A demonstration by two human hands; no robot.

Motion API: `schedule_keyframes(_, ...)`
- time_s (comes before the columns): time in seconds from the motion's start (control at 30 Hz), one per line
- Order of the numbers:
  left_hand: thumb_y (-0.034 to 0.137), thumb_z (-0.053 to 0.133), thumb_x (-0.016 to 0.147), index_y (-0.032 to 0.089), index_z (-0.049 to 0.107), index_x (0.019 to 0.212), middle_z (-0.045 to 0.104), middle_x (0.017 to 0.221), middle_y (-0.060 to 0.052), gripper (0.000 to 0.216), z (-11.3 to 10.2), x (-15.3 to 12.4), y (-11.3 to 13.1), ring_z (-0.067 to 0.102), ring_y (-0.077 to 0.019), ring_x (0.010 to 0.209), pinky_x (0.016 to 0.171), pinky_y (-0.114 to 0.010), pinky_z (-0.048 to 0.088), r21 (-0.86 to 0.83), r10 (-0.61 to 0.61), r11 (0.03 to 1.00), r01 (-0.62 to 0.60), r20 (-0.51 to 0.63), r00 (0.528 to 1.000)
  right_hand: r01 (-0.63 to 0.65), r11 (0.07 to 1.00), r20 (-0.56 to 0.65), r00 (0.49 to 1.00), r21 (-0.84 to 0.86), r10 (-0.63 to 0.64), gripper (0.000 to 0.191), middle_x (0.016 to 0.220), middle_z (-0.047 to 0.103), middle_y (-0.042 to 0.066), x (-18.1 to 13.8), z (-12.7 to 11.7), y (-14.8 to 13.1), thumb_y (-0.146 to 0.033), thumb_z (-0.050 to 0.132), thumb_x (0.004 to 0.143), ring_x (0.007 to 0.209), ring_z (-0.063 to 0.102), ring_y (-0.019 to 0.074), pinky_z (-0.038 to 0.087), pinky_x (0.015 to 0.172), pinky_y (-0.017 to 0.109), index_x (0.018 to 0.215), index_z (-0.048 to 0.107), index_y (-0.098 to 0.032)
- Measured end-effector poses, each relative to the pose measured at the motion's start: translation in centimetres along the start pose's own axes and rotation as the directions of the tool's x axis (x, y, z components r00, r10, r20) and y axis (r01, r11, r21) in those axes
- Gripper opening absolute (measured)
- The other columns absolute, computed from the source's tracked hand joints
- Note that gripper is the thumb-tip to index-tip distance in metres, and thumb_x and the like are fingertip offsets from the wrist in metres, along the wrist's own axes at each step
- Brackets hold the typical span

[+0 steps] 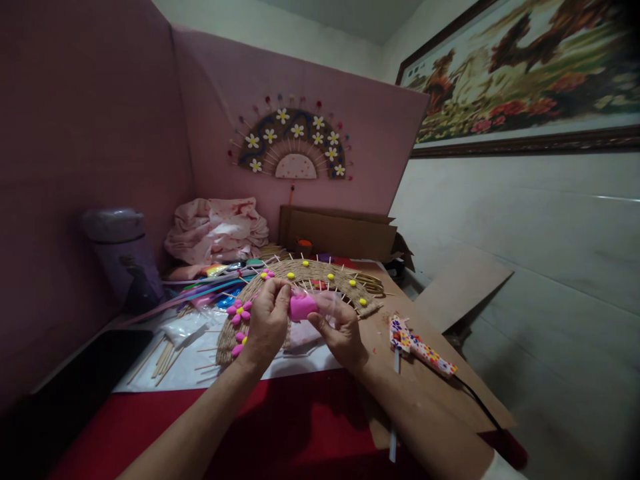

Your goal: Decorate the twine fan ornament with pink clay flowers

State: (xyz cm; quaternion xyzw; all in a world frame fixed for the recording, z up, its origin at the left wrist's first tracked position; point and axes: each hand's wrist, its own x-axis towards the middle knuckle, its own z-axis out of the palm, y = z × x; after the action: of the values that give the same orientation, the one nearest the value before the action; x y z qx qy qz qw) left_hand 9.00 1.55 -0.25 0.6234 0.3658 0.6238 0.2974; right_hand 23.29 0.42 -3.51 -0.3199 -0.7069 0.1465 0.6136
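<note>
My left hand point(267, 320) and my right hand point(337, 327) meet above the table, both pinching a lump of pink clay point(301, 307) that sits inside a thin clear plastic wrap. Fingers of both hands are closed on it. Right below lies a half-round woven straw fan base point(345, 277) with thin wooden sticks around its rim, yellow clay dots on top and pink clay flowers point(239, 311) at its left end.
A patterned glue gun point(420, 347) with a black cord lies on brown cardboard at right. Loose wooden sticks point(163, 360), coloured strips and a dark phone point(95, 360) lie at left, beside a purple jar point(125, 257). A finished fan hangs on the pink board point(293, 143).
</note>
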Motion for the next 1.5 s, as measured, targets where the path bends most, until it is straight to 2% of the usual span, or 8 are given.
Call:
schedule_keyframes(0.17, 0.021, 0.043, 0.086, 0.019, 0.05, 0.073, 0.05, 0.067, 0.001, 0.015, 0.1, -0.2, -0.2, 0.047, -0.0131, 0.062, 0.06, -0.025, 0.039, 0.125, 0.079, 0.989, -0.074, -0.039, 0.996, -0.071, 0.997, 0.058, 0.996, 0.022, 0.07, 0.023, 0.085, 0.066, 0.005, 0.0, 0.3, 0.2, -0.035, 0.064, 0.08, 0.077, 0.059, 0.0176, 0.048, 0.074, 0.035, 0.097, 0.067, -0.02)
schedule_keyframes(0.43, 0.02, 0.042, 0.086, 0.019, 0.049, 0.071, 0.049, 0.065, 0.001, 0.016, 0.1, -0.2, -0.3, 0.046, -0.0129, 0.061, 0.057, -0.025, 0.039, 0.134, 0.073, 0.989, -0.066, -0.042, 0.996, -0.109, 0.99, 0.039, 0.994, 0.086, 0.106, 0.02, 0.074, 0.058, 0.001, 0.0, 0.3, 0.5, -0.038, 0.071, 0.072, 0.068, 0.054, 0.0142, 0.046, 0.065, 0.029, 0.077, 0.063, -0.02)
schedule_keyframes(0.57, 0.023, 0.046, 0.085, 0.019, 0.048, 0.068, 0.047, 0.063, 0.002, 0.017, 0.1, -0.2, 0.0, 0.044, -0.0116, 0.058, 0.054, -0.023, 0.039, 0.043, 0.022, 0.999, -0.022, 0.0, 1.0, -0.148, 0.972, 0.066, 0.988, 0.184, 0.138, 0.019, 0.082, 0.058, 0.003, 0.2, 0.3, -0.2, -0.037, 0.069, 0.075, 0.073, 0.055, 0.0154, 0.048, 0.068, 0.03, 0.081, 0.064, -0.02)
schedule_keyframes(0.77, 0.031, 0.053, 0.079, 0.018, 0.05, 0.069, 0.049, 0.063, 0.003, 0.017, 0.0, 0.0, 0.6, 0.045, -0.0096, 0.051, 0.044, -0.021, 0.039, -0.205, -0.159, 0.962, 0.178, 0.107, 0.982, -0.26, 0.9, 0.211, 0.958, 0.351, 0.194, 0.023, 0.081, 0.058, 0.002, 0.4, 0.5, -0.9, -0.037, 0.067, 0.077, 0.067, 0.055, 0.0121, 0.048, 0.064, 0.028, 0.09, 0.064, -0.019)
schedule_keyframes(0.97, 0.028, 0.054, 0.077, 0.018, 0.051, 0.066, 0.048, 0.061, 0.003, 0.015, -0.3, 0.2, 0.3, 0.044, -0.0101, 0.054, 0.048, -0.021, 0.037, -0.179, -0.132, 0.972, 0.151, 0.112, 0.985, -0.338, 0.854, 0.283, 0.93, 0.396, 0.236, 0.022, 0.074, 0.057, 0.0, 0.6, 0.4, -0.6, -0.035, 0.069, 0.075, 0.062, 0.054, 0.0108, 0.047, 0.06, 0.026, 0.088, 0.062, -0.019)
schedule_keyframes(1.23, 0.028, 0.051, 0.081, 0.018, 0.047, 0.065, 0.045, 0.061, 0.003, 0.019, -0.2, -0.1, -0.7, 0.04, -0.0104, 0.057, 0.054, -0.022, 0.033, -0.131, -0.136, 0.98, 0.151, 0.117, 0.984, -0.382, 0.835, 0.257, 0.919, 0.395, 0.299, 0.026, 0.07, 0.052, -0.003, 0.4, 0.4, -0.4, -0.036, 0.074, 0.068, 0.061, 0.049, 0.0088, 0.046, 0.056, 0.021, 0.081, 0.06, -0.02)
schedule_keyframes(1.4, 0.03, 0.055, 0.079, 0.017, 0.048, 0.065, 0.044, 0.059, 0.004, 0.02, 0.1, -0.1, -1.1, 0.038, -0.0087, 0.053, 0.05, -0.021, 0.031, -0.237, -0.214, 0.944, 0.229, 0.088, 0.973, -0.444, 0.787, 0.268, 0.894, 0.428, 0.358, 0.028, 0.067, 0.053, -0.004, 0.3, 0.4, 0.1, -0.037, 0.074, 0.068, 0.055, 0.048, 0.0083, 0.046, 0.05, 0.021, 0.085, 0.059, -0.02)
schedule_keyframes(1.5, 0.032, 0.06, 0.075, 0.016, 0.051, 0.067, 0.047, 0.059, 0.004, 0.02, 0.0, 0.1, -0.9, 0.042, -0.0084, 0.052, 0.05, -0.02, 0.035, -0.315, -0.269, 0.901, 0.299, 0.135, 0.954, -0.424, 0.801, 0.237, 0.905, 0.423, 0.354, 0.028, 0.065, 0.054, -0.003, 0.4, 0.3, 0.3, -0.039, 0.073, 0.07, 0.053, 0.046, 0.0077, 0.044, 0.048, 0.02, 0.084, 0.061, -0.018)
